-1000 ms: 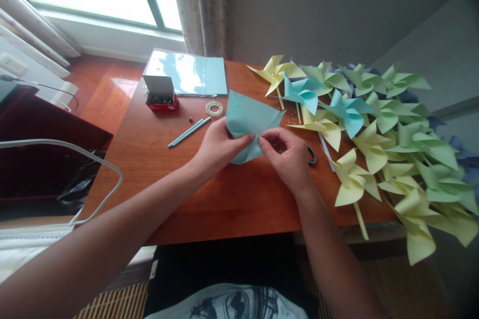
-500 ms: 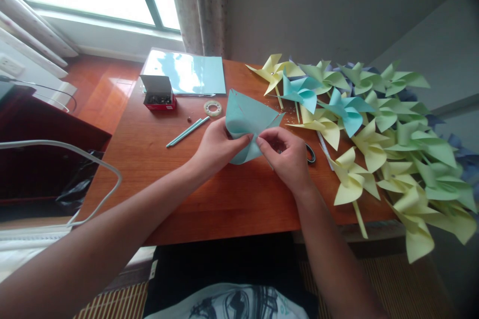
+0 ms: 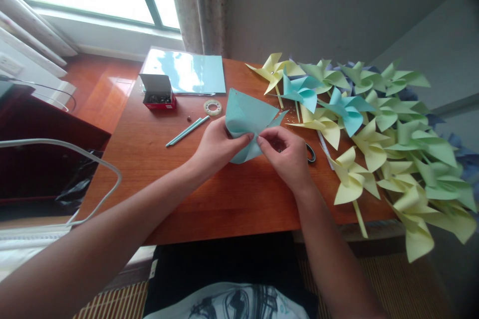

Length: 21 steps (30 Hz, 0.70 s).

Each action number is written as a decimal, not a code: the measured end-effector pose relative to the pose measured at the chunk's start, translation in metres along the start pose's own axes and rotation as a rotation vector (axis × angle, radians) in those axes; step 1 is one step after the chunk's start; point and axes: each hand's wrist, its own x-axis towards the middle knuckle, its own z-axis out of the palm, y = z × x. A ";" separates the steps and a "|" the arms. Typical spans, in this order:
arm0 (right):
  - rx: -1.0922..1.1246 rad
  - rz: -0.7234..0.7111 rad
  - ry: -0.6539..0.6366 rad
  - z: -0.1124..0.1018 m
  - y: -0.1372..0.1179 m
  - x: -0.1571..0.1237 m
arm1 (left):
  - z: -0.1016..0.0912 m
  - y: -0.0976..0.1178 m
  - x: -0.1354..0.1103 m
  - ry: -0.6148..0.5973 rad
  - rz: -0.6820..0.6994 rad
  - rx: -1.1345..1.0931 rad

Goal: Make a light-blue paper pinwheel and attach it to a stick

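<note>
A light blue paper pinwheel (image 3: 249, 107), partly folded, is held above the wooden table between both my hands. My left hand (image 3: 220, 142) grips its left side, with the thumb pressed near the centre where folded corners meet. Thumb and forefinger of my right hand (image 3: 282, 149) pinch the paper at the right of that centre. A loose pointed flap sticks out to the upper right. Beneath my right hand lie scissors, with one black handle loop (image 3: 311, 153) showing and the rest hidden.
Many finished yellow, green and blue pinwheels (image 3: 348, 109) cover the table's right side. On the left are paper sticks (image 3: 187, 131), a tape roll (image 3: 212, 107), a small open red box (image 3: 160, 98) and blue paper sheets (image 3: 205, 74). A white cable (image 3: 112, 169) loops past the left edge.
The pinwheel's upper right flap has shifted slightly outward, with a wider gap beside it. Both hands keep nearly the same place and grip.
</note>
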 end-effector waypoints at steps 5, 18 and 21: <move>-0.007 -0.005 0.008 0.000 0.000 0.000 | 0.000 0.002 -0.001 0.002 -0.003 -0.009; -0.043 -0.019 0.051 0.001 0.002 0.001 | 0.001 0.001 -0.001 -0.045 0.003 -0.117; -0.058 -0.029 0.046 0.002 0.002 0.001 | 0.001 0.000 -0.001 -0.030 0.043 -0.049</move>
